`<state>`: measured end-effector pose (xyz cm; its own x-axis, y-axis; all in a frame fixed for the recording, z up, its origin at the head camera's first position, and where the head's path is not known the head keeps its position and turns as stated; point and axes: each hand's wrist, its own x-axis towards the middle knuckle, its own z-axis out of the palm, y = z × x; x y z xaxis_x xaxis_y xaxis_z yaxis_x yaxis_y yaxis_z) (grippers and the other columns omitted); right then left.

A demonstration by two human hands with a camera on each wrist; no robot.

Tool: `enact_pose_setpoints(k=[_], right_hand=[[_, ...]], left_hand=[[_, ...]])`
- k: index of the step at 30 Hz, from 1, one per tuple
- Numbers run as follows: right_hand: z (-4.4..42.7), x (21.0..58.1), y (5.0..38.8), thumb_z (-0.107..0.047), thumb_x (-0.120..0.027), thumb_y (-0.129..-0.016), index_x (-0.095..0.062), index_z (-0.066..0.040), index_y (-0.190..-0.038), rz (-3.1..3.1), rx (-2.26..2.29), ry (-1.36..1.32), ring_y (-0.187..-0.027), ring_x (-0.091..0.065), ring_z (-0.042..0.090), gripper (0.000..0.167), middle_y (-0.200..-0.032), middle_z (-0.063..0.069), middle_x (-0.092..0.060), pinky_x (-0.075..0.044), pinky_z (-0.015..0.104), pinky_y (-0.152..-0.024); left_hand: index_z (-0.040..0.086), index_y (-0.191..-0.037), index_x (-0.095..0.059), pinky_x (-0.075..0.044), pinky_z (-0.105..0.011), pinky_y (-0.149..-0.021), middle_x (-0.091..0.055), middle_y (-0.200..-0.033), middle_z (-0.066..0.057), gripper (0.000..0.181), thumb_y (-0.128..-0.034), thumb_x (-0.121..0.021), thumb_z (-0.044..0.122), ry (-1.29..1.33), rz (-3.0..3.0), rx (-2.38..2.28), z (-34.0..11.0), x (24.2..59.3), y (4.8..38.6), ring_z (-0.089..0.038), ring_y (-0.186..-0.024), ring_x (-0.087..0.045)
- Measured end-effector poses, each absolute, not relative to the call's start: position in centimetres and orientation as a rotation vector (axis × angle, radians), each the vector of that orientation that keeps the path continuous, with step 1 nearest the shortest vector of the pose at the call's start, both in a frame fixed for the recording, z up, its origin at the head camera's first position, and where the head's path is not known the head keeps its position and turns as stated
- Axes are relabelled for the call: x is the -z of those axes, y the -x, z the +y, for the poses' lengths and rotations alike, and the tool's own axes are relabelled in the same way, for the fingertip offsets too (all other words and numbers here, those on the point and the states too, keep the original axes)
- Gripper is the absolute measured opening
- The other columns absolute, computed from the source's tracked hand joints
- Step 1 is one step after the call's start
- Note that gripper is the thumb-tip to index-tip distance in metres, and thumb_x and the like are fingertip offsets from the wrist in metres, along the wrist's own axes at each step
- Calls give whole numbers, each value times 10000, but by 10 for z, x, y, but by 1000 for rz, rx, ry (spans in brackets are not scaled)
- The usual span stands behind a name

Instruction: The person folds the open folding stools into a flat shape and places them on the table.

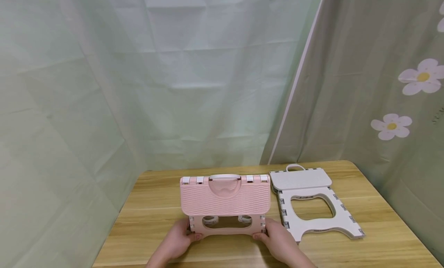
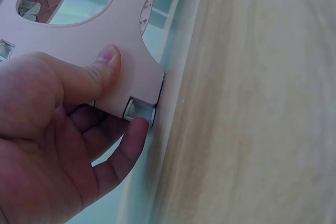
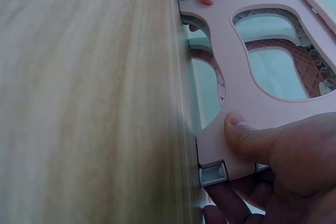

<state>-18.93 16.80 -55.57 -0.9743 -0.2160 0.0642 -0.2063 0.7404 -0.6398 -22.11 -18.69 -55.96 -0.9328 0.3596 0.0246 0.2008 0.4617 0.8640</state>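
Observation:
A pink folding step stool (image 1: 225, 198) stands on the wooden table in the head view, its textured panel facing me and a white handle along its top edge. My left hand (image 1: 177, 239) grips the lower left corner of its front leg panel, thumb on the front face and fingers behind. At the opposite lower corner my right hand (image 1: 279, 243) holds the panel the same way. In the right wrist view, a second leg panel (image 3: 205, 55) shows behind the front one, with a gap between them. Some fingertips are hidden behind the stool.
A white folding stool (image 1: 312, 216) lies folded on the table (image 1: 156, 210), to the right of the pink one and close to it. Behind the table hang a pale green curtain (image 1: 208, 87) and a grey-green one with flowers (image 1: 347, 87).

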Motion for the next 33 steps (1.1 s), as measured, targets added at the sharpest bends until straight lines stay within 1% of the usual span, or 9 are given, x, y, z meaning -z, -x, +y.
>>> enact_pose_setpoints(k=[5,8,11,15,23,25,30,33], right_hand=[[168,555,190,-448,-798,-927,-710,-282,-997,2911,1073,367,-943,-662,87,201,-1001,-131,-693,-545,364,-734],[167,554,190,-445,-799,-927,-708,-273,-994,2906,1076,360,-923,-648,73,206,-994,-129,-691,-535,356,-724],[167,553,190,-438,-801,-928,-701,-250,-999,2897,1077,349,-875,-615,57,225,-972,-126,-684,-512,341,-697],[167,551,190,-433,-800,-930,-700,-233,-1007,2896,1074,344,-850,-597,51,237,-958,-124,-685,-502,337,-685],[166,548,190,-435,-797,-927,-717,-252,-1025,2897,1088,353,-933,-666,83,223,-997,-120,-716,-546,365,-731],[166,548,190,-433,-797,-927,-719,-255,-1025,2897,1088,351,-931,-666,86,218,-997,-120,-715,-548,367,-733],[167,546,190,-444,-801,-922,-711,-226,-1004,2907,1072,329,-861,-622,73,250,-959,-111,-698,-520,364,-691],[167,546,190,-454,-799,-921,-711,-228,-1007,2901,1069,317,-836,-596,61,257,-950,-118,-692,-504,353,-682]], left_hand=[[-13,-1160,-703,-538,-272,-743,-755,-1021,-10,288,-922,-824,95,-500,2555,-1453,-187,560,222,-76,-867,-657],[3,-1157,-710,-537,-272,-746,-757,-1020,2,274,-927,-819,104,-502,2566,-1434,-186,559,223,-59,-860,-650],[11,-1153,-712,-533,-275,-744,-753,-1015,7,269,-928,-819,113,-507,2578,-1418,-186,558,223,-58,-851,-643],[12,-1141,-714,-532,-282,-741,-750,-1006,12,264,-924,-822,116,-521,2583,-1419,-187,556,223,-61,-845,-637],[20,-1170,-708,-539,-284,-775,-753,-1032,17,277,-937,-812,127,-503,2556,-1399,-187,554,224,-67,-888,-657],[17,-1177,-705,-539,-285,-781,-753,-1039,13,282,-940,-809,127,-498,2553,-1391,-187,554,225,-73,-896,-659],[6,-1162,-705,-539,-292,-777,-751,-1028,12,281,-936,-811,134,-498,2574,-1382,-187,551,224,-70,-884,-651],[13,-1148,-709,-538,-295,-777,-749,-1016,23,271,-936,-812,147,-502,2589,-1373,-187,550,223,-58,-872,-642]])
